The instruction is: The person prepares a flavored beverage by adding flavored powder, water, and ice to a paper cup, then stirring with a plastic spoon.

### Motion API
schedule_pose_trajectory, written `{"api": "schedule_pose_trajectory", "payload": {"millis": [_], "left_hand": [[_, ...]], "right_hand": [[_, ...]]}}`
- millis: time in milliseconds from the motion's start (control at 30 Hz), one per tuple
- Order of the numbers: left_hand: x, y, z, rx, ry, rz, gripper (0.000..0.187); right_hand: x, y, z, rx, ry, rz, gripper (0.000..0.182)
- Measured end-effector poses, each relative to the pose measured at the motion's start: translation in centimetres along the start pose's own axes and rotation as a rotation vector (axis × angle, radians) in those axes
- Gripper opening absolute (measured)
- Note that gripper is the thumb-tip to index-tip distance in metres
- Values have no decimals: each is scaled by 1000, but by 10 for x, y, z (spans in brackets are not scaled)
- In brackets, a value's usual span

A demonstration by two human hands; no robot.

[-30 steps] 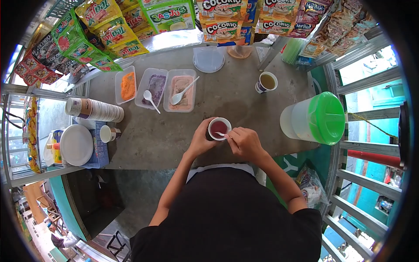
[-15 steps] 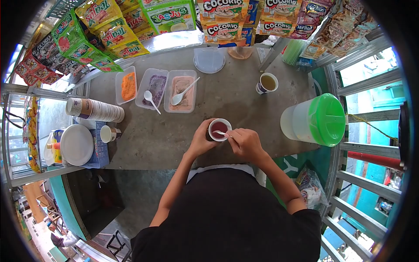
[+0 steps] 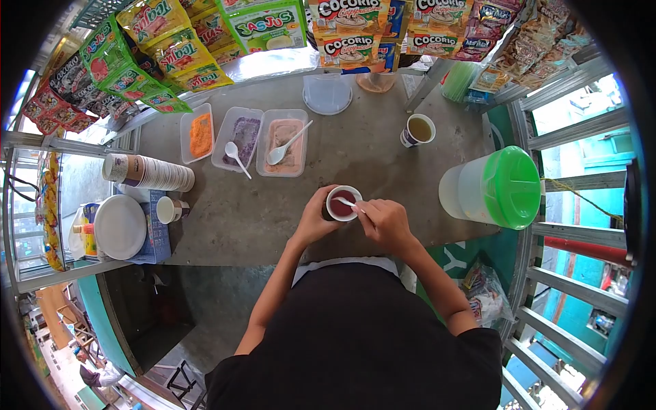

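My left hand (image 3: 318, 220) is wrapped round the left side of a paper cup (image 3: 344, 217) that holds dark red liquid. Between the fingers of my right hand (image 3: 384, 223) is a white plastic spoon (image 3: 344, 201), its lower end dipping into the drink. Beyond my hands lie three open plastic tubs: one with orange powder (image 3: 201, 135), one with purple powder (image 3: 244, 134) and one with pale pink powder (image 3: 290, 130). White spoons rest in the purple and pink ones. Another paper cup (image 3: 418, 130) with yellowish-brown liquid stands at the back right.
A clear pitcher with a green lid (image 3: 514, 187) is at the right. To the left are stacked paper cups (image 3: 152, 172), a single cup (image 3: 172, 210) and a round white lid (image 3: 121, 227) by a blue basket (image 3: 158, 229). Drink sachets (image 3: 266, 27) hang overhead along the back.
The spoon has shifted slightly and turned within the red drink as my right hand moves a little. My left hand keeps the cup in the same place.
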State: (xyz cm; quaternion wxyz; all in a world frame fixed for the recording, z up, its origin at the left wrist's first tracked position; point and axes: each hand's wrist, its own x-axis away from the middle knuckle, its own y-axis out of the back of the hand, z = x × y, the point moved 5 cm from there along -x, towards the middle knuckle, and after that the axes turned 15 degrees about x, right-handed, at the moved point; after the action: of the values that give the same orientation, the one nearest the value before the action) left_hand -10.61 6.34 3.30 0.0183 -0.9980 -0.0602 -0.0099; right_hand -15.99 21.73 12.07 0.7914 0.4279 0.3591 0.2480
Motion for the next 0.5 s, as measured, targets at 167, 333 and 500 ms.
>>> {"api": "schedule_pose_trajectory", "payload": {"millis": [167,333,500], "left_hand": [[0,0,-3,-21,8,-6,66],[0,1,8,44,33,0,67],[-1,0,3,38,9,14,68]], "right_hand": [[2,-4,-5,65,-31,63,11],[3,-3,-5,-41,-37,5,6],[2,1,-4,44,-26,28,5]]}}
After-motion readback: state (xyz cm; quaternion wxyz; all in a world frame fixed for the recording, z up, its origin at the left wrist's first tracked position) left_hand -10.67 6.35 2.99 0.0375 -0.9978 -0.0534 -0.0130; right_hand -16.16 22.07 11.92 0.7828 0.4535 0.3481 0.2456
